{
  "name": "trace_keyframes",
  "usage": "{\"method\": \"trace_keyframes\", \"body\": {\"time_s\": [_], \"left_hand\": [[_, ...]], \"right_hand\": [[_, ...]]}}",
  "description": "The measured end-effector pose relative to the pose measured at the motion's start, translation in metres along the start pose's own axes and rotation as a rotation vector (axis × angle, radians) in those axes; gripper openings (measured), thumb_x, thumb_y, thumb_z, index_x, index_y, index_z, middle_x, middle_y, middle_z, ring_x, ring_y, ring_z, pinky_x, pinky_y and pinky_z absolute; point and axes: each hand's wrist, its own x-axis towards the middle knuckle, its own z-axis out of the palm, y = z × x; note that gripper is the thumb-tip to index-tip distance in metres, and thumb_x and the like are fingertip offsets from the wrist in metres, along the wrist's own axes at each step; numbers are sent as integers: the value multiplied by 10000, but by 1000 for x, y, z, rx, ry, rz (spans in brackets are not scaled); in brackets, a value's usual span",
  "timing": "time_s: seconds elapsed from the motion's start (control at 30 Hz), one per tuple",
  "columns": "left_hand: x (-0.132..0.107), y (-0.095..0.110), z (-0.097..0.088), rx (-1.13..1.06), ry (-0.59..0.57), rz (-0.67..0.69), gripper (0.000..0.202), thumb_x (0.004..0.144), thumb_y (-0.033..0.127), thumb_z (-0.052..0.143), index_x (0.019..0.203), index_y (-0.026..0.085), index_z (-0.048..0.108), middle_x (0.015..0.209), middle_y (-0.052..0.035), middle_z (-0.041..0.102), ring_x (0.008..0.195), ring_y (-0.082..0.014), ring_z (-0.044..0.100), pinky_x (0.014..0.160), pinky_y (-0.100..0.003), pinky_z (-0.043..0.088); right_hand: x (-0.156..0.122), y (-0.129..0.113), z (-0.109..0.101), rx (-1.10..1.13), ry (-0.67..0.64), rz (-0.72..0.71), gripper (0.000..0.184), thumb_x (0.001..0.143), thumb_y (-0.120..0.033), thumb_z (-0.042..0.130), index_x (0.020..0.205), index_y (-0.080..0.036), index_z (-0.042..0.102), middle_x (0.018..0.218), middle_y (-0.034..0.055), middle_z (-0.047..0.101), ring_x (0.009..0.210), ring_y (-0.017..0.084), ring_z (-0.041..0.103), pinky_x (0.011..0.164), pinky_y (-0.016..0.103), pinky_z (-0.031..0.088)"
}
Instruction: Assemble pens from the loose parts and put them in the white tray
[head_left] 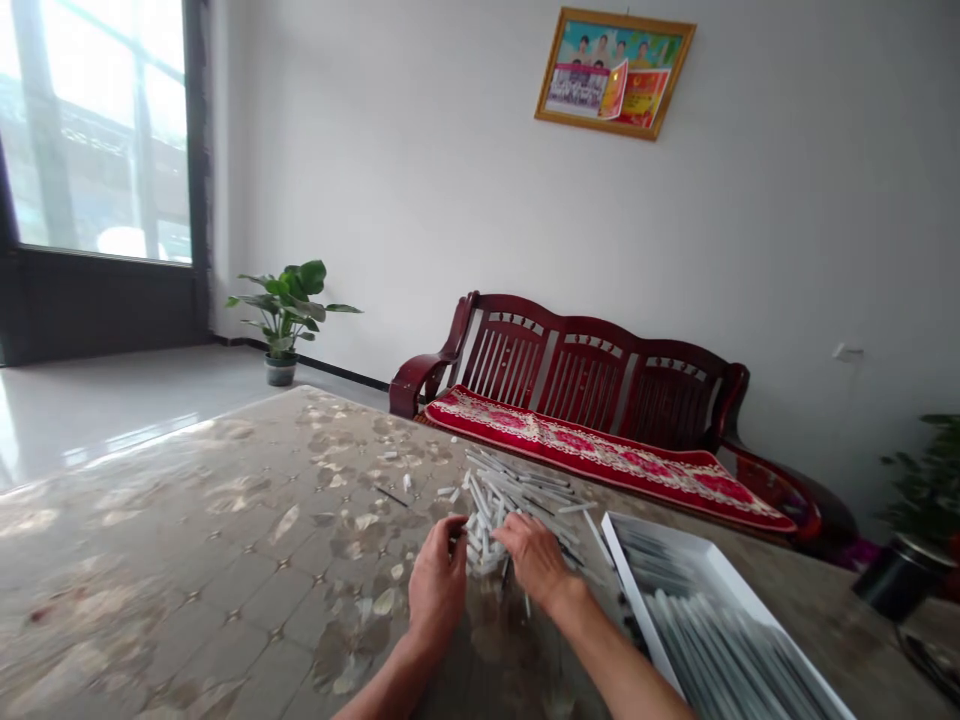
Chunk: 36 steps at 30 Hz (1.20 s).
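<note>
White box (750,598) holds rods (720,640); left hand (439,578) and right hand (534,560) at sticks (482,502), grip impossible to tell.

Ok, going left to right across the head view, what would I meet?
Dark-framed glass pane, green leafy potted plant, bare left hand, bare right hand, shallow white rectangular box, black cylindrical container.

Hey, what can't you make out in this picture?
All in the head view:
What the left hand grips, if anything: hidden by the hand itself.
What the right hand has at its fingertips: blurred among the pale pieces.
The white box's near end: cut off by the bottom edge.
Any wording in the framed picture: too small.
</note>
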Motion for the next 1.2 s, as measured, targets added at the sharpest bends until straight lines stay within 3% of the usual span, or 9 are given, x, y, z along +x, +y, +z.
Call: {"method": "trace_keyframes", "body": {"time_s": [0.2, 0.3, 0.4, 0.5, 0.6, 0.7, 0.83, 0.97, 1.2], "left_hand": [[-4, 6, 4, -141, -1, -26, 186, 805, 294, 544, 952, 241, 643, 890, -41, 731, 800, -203, 673, 730, -298, 475], [-6, 6, 9, -280, -42, -47, 201, 813, 367, 559, 919, 223, 652, 773, -20, 696, 686, -187, 634, 687, -285, 467], [-8, 8, 14, -433, -195, -115, 334, 837, 501, 519, 823, 194, 649, 663, -3, 641, 542, -152, 569, 586, -265, 435], [-9, 11, 17, -604, -383, -230, 463, 792, 620, 533, 730, 173, 635, 564, 11, 585, 483, -125, 515, 501, -235, 373], [-7, 12, 17, -704, -400, -348, 465, 683, 624, 665, 706, 160, 637, 516, 38, 537, 470, -97, 470, 473, -207, 333], [-2, 11, 15, -712, -240, -388, 473, 621, 622, 706, 681, 159, 632, 575, 21, 585, 515, -97, 502, 489, -202, 362], [2, 7, 13, -704, -122, -412, 487, 604, 638, 696, 685, 163, 626, 656, -15, 656, 547, -113, 551, 501, -217, 409], [2, 4, 16, -706, -93, -424, 483, 607, 634, 699, 696, 164, 627, 659, -26, 676, 593, -139, 622, 539, -231, 460], [2, -1, 19, -849, -83, -524, 446, 575, 537, 806, 728, 163, 616, 667, -20, 694, 622, -150, 679, 560, -234, 525]], "right_hand": [[5, 6, 9, -53, -12, -137, 221, 895, -74, 512, 858, -206, 686, 861, 46, 679, 841, 184, 588, 762, 295, 399], [-7, 5, 5, 25, 196, -99, 234, 917, -95, 486, 963, -218, 679, 876, 46, 681, 852, 196, 594, 784, 320, 421], [-23, -5, -1, 178, 452, -79, 242, 947, -125, 461, 1064, -227, 647, 931, 43, 694, 875, 188, 615, 826, 332, 458], [-35, -17, -2, 294, 519, -151, 274, 956, -127, 450, 1125, -256, 623, 952, 27, 706, 919, 173, 640, 860, 327, 493], [-38, -18, 3, 350, 509, -155, 325, 955, -121, 430, 1183, -277, 601, 1003, 24, 710, 972, 167, 652, 894, 330, 514], [-35, -5, 10, 365, 480, 78, 340, 926, -90, 416, 1136, -248, 632, 1023, 44, 702, 967, 178, 661, 873, 323, 525], [-30, 14, 10, 270, 214, 304, 313, 844, -33, 491, 916, -246, 710, 926, 29, 697, 894, 182, 654, 793, 277, 500], [-27, 13, 5, 68, 14, 219, 244, 829, -59, 569, 798, -250, 717, 909, 23, 693, 909, 206, 624, 758, 286, 457], [-17, 9, 5, -95, -41, 7, 238, 855, -32, 535, 783, -210, 675, 859, 41, 688, 851, 195, 621, 705, 284, 428]]}}
